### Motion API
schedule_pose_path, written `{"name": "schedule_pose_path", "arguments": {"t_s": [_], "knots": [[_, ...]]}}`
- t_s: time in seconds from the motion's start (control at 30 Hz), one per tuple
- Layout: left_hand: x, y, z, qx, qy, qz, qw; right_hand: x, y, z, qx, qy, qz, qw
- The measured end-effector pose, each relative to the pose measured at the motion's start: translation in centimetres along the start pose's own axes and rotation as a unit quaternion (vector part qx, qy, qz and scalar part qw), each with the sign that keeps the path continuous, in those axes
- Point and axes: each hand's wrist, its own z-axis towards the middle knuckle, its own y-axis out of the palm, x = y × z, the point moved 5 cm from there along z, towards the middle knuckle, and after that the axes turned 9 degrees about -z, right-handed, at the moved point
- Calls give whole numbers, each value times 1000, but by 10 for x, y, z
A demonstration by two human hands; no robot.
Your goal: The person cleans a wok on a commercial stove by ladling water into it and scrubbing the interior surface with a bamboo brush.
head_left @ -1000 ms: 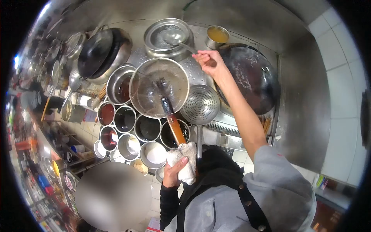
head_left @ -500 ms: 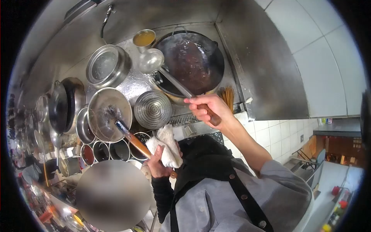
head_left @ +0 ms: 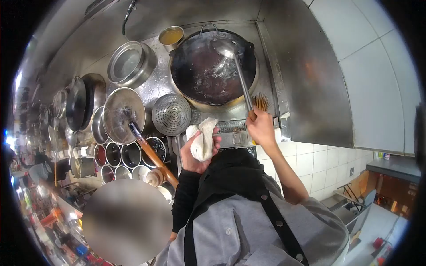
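Note:
My right hand (head_left: 261, 127) is wrapped round the wooden handle of a metal ladle (head_left: 240, 75), whose bowl is over the far part of a large black wok (head_left: 195, 71) with water in it. A folded white cloth (head_left: 203, 144) is held in my left hand (head_left: 194, 156), near the stove's front edge. Left of that hand, a fine-mesh strainer (head_left: 124, 116) has a long wooden handle (head_left: 154, 156) slanting toward me. A perforated skimmer (head_left: 171, 114) lies between the strainer and the wok.
A bamboo brush (head_left: 261, 102) stands right of the wok. Behind are a cup of yellowish liquid (head_left: 171, 37) and a steel pot (head_left: 132, 64). Seasoning pots (head_left: 131, 155) sit at left, near more woks (head_left: 76, 104). A blurred round shape covers the lower left.
The view has shifted right. The ladle has moved from the steel pot to over the wok. My left hand has moved with the cloth off the strainer's handle, toward the wok.

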Motion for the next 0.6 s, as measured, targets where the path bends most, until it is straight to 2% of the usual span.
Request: {"name": "schedule_pose_path", "arguments": {"t_s": [0.07, 0.1, 0.2, 0.23, 0.27, 0.33, 0.4, 0.47, 0.57, 0.6], "knots": [[-11, 2, 10, 43, 20, -6, 999, 4, 20, 10, 77, -36, -32, 996], [-16, 5, 19, -28, 9, -28, 999, 12, 36, 17, 70, 7, -18, 997], [-27, 6, 43, -15, 10, -23, 1000, 7, 61, 26, 12, 37, 36, 999], [-30, 1, 49, 19, -12, -24, 999, -2, 63, 27, -64, 74, 64, 993], [-33, -2, 57, -71, -38, -110, 991, -4, 66, 28, -67, 46, 76, 994], [-34, -13, 70, -101, -41, -142, 984, -3, 69, 27, -67, 2, 97, 993], [-30, -3, 74, -43, -27, -90, 995, 33, 55, 32, -140, 34, -40, 989], [-22, -9, 74, -1, -17, -64, 998, 100, 66, 25, -207, 101, -187, 955], [-5, -27, 72, 2, -35, -97, 995, 190, 106, -7, -253, 139, -280, 915], [-1, -22, 73, -6, -30, -96, 995, 214, 122, -12, -222, 176, -283, 916]]}}
